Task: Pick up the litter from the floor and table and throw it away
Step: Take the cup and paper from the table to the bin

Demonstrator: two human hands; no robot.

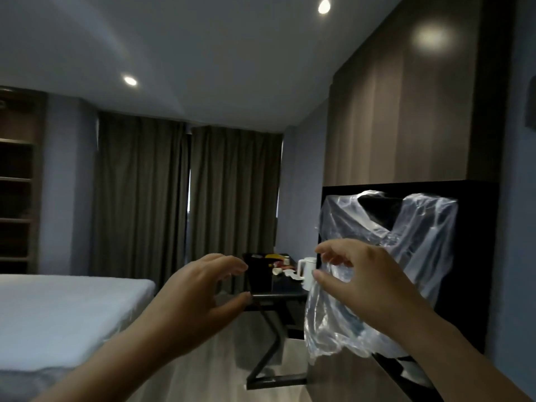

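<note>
The litter (282, 266) lay on the far desk (285, 294), well away from both hands: a yellow thing, some white crumpled paper and a few small pieces, too blurred to name further. A black box (259, 275) stood at the desk's near left corner and a white kettle (308, 271) at its right side, with the litter between and behind them.

Nearer the camera, a clear plastic bag (412, 250) hung in the air in front of a dark panel (475, 256). Its top spread upward and its lower part drooped below the wrist. The right hand (368, 282) held it, fingers (333, 258) curled into the film, thumb and forefinger a little apart at the front with the plastic gathered between them.

The left hand (197, 300) was raised beside it, apart from the bag, its fingers spread and loosely bent, thumb below, holding nothing.

A bed (58, 314) with a pale sheet lay on the left. The floor (208, 372) ran between the bed and the desk. Drawn curtains (185, 198) covered the far wall, shelves (17, 198) stood at the far left, and a wooden wardrobe (406, 111) rose on the right above the panel.
</note>
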